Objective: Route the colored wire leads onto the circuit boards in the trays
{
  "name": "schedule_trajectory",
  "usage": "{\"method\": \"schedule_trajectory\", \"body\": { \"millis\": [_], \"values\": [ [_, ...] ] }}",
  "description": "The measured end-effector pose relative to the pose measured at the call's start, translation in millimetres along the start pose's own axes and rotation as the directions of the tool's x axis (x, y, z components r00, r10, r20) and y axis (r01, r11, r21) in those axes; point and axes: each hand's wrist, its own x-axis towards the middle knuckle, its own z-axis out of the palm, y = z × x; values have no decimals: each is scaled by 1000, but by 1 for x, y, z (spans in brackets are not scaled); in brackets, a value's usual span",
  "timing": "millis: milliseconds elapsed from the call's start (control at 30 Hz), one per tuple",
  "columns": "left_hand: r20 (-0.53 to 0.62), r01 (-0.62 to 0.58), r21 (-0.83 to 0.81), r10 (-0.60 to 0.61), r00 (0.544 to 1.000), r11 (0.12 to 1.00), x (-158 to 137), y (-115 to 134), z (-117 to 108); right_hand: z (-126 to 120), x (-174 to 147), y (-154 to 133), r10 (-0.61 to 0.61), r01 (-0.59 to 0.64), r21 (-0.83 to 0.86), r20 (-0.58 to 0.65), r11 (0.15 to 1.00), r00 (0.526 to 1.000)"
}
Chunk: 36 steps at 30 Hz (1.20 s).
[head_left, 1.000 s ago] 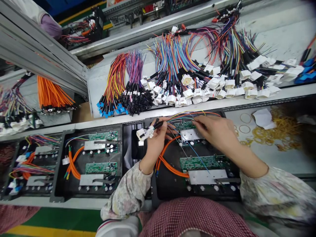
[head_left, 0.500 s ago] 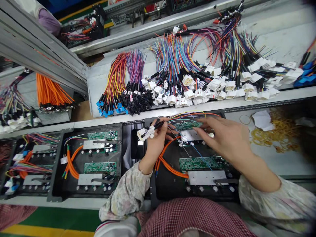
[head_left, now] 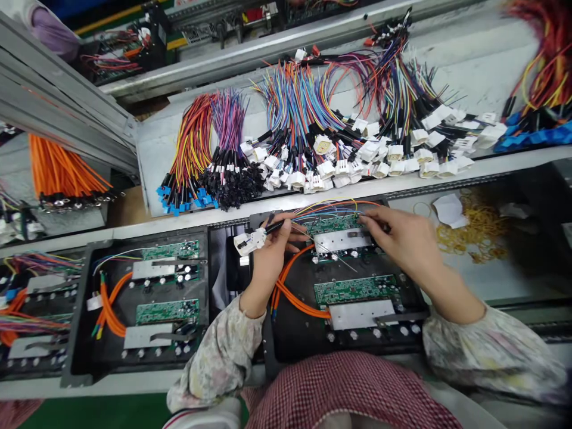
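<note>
My left hand (head_left: 272, 250) is closed around the black-sleeved part of a wire harness, and its white connector (head_left: 251, 241) sticks out to the left. Thin coloured wires (head_left: 322, 210) run from this harness over the upper green circuit board (head_left: 337, 224) toward my right hand (head_left: 395, 232). There the thumb and forefinger pinch a wire at the board's right end; its tip is hidden. Two pale wires hang loose across the silver heat plate (head_left: 342, 241). Below lies a second circuit board (head_left: 353, 291), with thick orange cables (head_left: 286, 292) curving to its left, all in a black tray (head_left: 290, 342).
Another black tray (head_left: 80, 351) with boards stands at left. On the shelf behind lie bundles of red-yellow wires (head_left: 194, 131), multicoloured harnesses (head_left: 299, 107) and orange cables (head_left: 67, 173). Yellow rubber bands (head_left: 476, 229) lie at right. A metal post (head_left: 67, 77) rises at upper left.
My right hand has come down to the upper board's right end and its fingers have closed in a pinch. The blue wire no longer hangs across the lower board. The view has shifted slightly right.
</note>
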Motion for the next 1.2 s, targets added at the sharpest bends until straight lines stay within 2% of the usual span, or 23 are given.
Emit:
{"method": "schedule_trajectory", "body": {
  "millis": [133,633,933,1033,1133,1200],
  "values": [
    [4,-4,-15,4,1000,1000,1,0,0,7,1,0,4,-4,-30,-1,1000,1000],
    [24,-15,-44,16,1000,999,1,-2,0,5,4,4,-42,43,-7,46,999,998],
    [12,-19,-55,19,1000,998,1,-1,0,8,5,8,-70,70,-12,24,997,997],
    [19,-24,-71,25,999,997,1,0,1,6,5,6,-78,81,-66,44,995,996],
    [22,-26,-71,28,999,997,0,-1,1,-2,0,-5,-73,68,-99,-46,993,996],
    [19,-26,-57,27,999,998,0,-2,1,-9,-7,-16,-123,119,-56,-72,991,990]
  ]
}}
